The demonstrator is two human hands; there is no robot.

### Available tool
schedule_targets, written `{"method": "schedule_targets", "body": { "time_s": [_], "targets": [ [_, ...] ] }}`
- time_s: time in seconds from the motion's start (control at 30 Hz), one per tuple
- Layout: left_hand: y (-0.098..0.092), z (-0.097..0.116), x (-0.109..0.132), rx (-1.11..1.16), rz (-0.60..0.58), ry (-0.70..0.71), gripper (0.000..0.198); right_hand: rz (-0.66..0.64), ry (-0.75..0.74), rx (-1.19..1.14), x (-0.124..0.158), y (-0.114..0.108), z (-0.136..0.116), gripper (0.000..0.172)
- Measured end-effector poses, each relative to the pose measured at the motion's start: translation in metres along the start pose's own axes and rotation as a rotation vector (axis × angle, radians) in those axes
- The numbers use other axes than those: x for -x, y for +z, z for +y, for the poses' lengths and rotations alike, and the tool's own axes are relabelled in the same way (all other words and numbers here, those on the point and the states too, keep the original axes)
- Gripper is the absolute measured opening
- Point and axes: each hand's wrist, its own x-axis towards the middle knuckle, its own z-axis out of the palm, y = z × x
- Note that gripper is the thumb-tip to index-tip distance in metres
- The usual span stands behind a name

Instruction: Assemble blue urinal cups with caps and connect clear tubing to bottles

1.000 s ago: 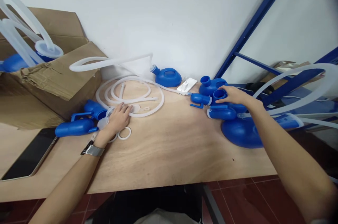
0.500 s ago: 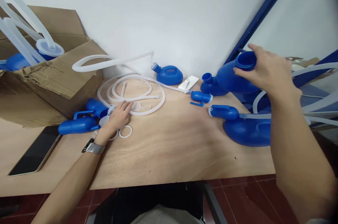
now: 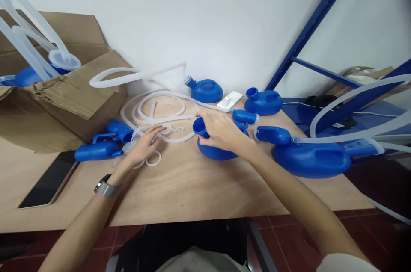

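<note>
My right hand (image 3: 223, 133) grips a blue plastic bottle (image 3: 214, 149) by its open neck; the bottle rests on the wooden table (image 3: 199, 186) near the middle. My left hand (image 3: 144, 143) lies on the table with fingers stretched toward a white cap (image 3: 167, 129) on the coiled translucent tubing (image 3: 154, 111). A white ring (image 3: 153, 160) lies just beside that hand. Two blue handled pieces (image 3: 98, 150) sit to its left.
A cardboard box (image 3: 61, 96) with tubes and a blue bottle stands at the left. A phone (image 3: 48, 184) lies near the front left edge. More blue bottles (image 3: 263, 101) and a large one (image 3: 310, 158) with tubing sit at the right, by a blue metal frame (image 3: 308, 24).
My right hand lifted a blue bottle from the right-hand pile, carried it leftward and set it down on the table's middle. My left hand stayed by the tubing.
</note>
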Motion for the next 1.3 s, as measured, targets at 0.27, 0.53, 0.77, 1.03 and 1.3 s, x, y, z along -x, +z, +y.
{"method": "schedule_targets", "body": {
  "time_s": [0.27,0.53,0.77,1.03,1.3],
  "targets": [
    [-0.001,0.029,0.071,-0.474,-0.149,-0.097,0.06,-0.064,-0.151,0.012,0.001,0.031,-0.016,0.058],
    [-0.012,0.035,0.069,-0.438,-0.15,-0.128,0.046,0.15,-0.228,-0.058,0.013,0.054,-0.003,0.05],
    [-0.034,0.053,0.076,0.108,0.175,-0.377,0.065,0.394,-0.467,-0.266,0.052,0.078,-0.043,0.04],
    [-0.004,0.132,0.066,0.852,-0.05,-0.396,0.051,0.085,-0.055,-0.935,0.046,0.114,-0.078,0.071],
    [-0.013,0.08,0.086,0.313,0.18,-0.491,0.056,-0.02,0.208,-1.127,0.05,0.124,-0.069,0.017]
  ]
}}
